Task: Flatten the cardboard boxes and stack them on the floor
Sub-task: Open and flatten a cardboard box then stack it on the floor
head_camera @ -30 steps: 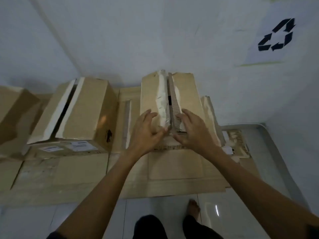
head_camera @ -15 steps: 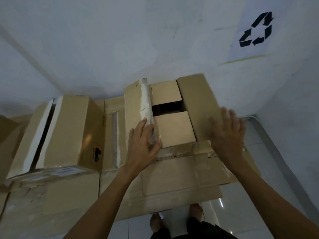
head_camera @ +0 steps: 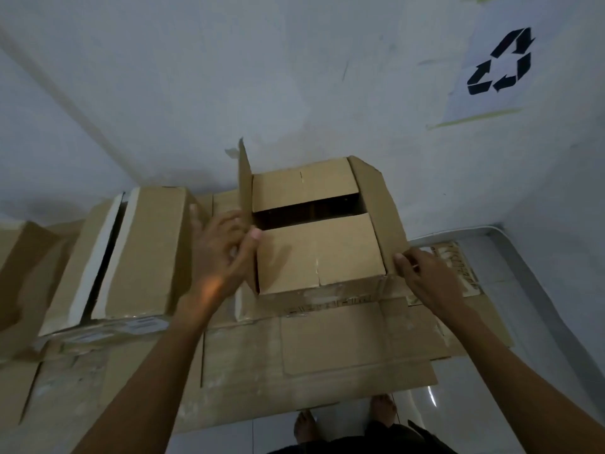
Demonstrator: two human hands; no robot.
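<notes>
1. Cardboard box (head_camera: 319, 247) stands in the middle of the head view on flattened cardboard sheets (head_camera: 327, 348), its back close to the white wall (head_camera: 262, 77); its 2 inner flaps lie flat with a dark gap between them.
2. Left hand (head_camera: 222, 253) pinches the left outer flap (head_camera: 245, 191), which stands upright, thumb on the inner face and fingers behind.
3. Right hand (head_camera: 425, 280) grips the near corner of the right outer flap (head_camera: 383, 211), which slopes outward and down.
4. Second box (head_camera: 137, 253) sits just beside on the left, a slit open between its white-taped flaps; a third box (head_camera: 19, 257) shows at the left edge.
5. Open room: bare pale floor (head_camera: 537, 306) to the right of the sheets, narrowing toward the corner, and a strip near the bare feet (head_camera: 343, 421).
6. Writing: a black recycling symbol on a paper sign (head_camera: 497, 63) taped to the wall; print on the flattened sheet by the right hand and on the box front is too blurred to read.
</notes>
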